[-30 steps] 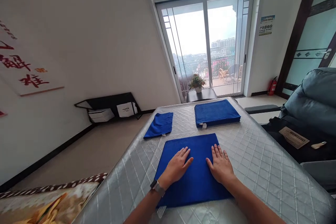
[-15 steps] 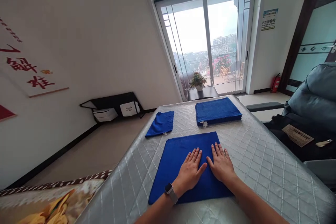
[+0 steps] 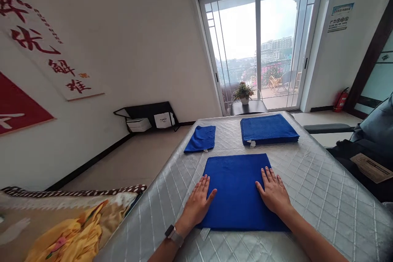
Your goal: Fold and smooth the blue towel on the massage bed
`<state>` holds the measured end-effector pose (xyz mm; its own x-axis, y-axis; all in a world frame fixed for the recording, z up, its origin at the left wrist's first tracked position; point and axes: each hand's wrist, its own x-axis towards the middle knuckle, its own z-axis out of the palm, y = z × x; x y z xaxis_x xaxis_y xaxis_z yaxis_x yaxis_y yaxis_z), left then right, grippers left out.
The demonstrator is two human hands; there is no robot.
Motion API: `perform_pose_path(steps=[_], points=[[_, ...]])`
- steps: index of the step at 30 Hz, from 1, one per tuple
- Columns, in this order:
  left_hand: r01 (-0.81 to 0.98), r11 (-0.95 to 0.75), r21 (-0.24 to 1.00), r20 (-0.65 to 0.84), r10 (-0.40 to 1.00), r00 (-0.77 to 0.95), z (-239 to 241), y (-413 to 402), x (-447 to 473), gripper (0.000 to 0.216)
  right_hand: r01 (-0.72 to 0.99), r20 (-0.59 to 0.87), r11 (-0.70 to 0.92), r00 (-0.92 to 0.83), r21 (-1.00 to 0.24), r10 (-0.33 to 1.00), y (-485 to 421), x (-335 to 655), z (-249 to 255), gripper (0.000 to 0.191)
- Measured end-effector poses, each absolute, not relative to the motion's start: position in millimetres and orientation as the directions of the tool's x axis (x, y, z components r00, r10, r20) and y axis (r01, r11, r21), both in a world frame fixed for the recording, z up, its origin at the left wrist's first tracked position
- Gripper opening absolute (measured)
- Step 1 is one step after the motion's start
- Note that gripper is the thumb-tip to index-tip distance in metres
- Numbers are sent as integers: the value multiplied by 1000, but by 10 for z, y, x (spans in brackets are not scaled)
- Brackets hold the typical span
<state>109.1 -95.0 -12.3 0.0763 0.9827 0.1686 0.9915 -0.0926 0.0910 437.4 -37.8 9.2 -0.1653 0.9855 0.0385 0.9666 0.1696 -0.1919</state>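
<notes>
A folded blue towel (image 3: 236, 190) lies flat on the quilted grey mattress (image 3: 313, 188) right in front of me. My left hand (image 3: 196, 204) rests open on the towel's left edge, fingers stretched flat, with a watch on the wrist. My right hand (image 3: 274, 192) lies open and flat on the towel's right side. Farther away sit a small folded blue towel (image 3: 201, 138) on the left and a stack of folded blue towels (image 3: 267, 129) on the right.
A patterned cushion (image 3: 67, 225) lies at the lower left. Beyond the mattress stand a potted plant (image 3: 243, 92) on a dark table and a sliding glass door (image 3: 260, 45). A grey armchair (image 3: 376, 139) is at the right, a black shelf (image 3: 147, 116) by the left wall.
My left hand slid left from the towel's middle to its left edge, and my right hand slid slightly right. The camera view shifted left.
</notes>
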Motion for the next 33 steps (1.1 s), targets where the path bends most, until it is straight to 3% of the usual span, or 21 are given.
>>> perform_pose_path(steps=[18,33], points=[[981,-109,159,196,978,77,-98,-978,1108,78,970,85,238,-234,-44,968,-636,4415,153,66],[979,-144,145,238,965,107,18,-1175,1231,68,947,87,248,-234,-205,968,-1159,4558,33,73]])
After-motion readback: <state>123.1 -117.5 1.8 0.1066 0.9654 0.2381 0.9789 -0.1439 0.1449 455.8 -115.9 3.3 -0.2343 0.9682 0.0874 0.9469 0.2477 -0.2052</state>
